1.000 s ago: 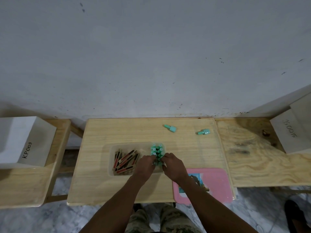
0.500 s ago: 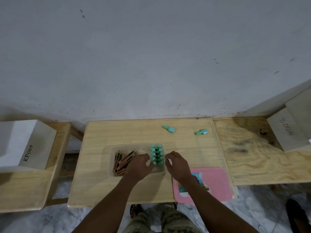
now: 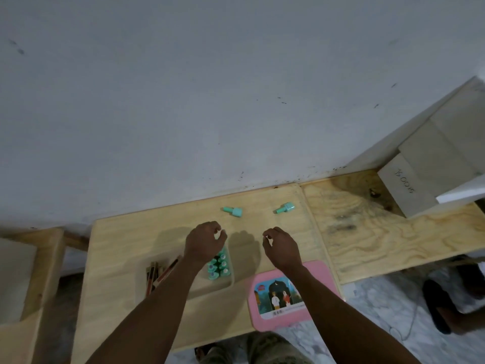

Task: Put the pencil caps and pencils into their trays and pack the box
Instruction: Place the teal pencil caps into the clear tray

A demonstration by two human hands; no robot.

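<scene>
Two loose teal pencil caps lie near the wall on the wooden table [image 3: 126, 258]: the left cap [image 3: 233, 211] and the right cap [image 3: 284, 208]. My left hand [image 3: 204, 241] hovers just short of the left cap, fingers curled and apart, holding nothing. My right hand [image 3: 282, 245] hovers below the right cap, also empty with loosely curled fingers. A clear plastic tray [image 3: 210, 287] under my left forearm holds several upright teal caps [image 3: 219, 266] and several dark red pencils [image 3: 157, 274], partly hidden by the arm.
A pink box lid [image 3: 291, 292] with a picture label lies at the table's front right edge. A second plywood bench [image 3: 380, 237] adjoins on the right, carrying a white box [image 3: 409, 190]. Another bench stands at the left.
Both hands have left the caps in the tray and moved away from me toward the two loose caps near the wall. The camera has tilted and shifted.
</scene>
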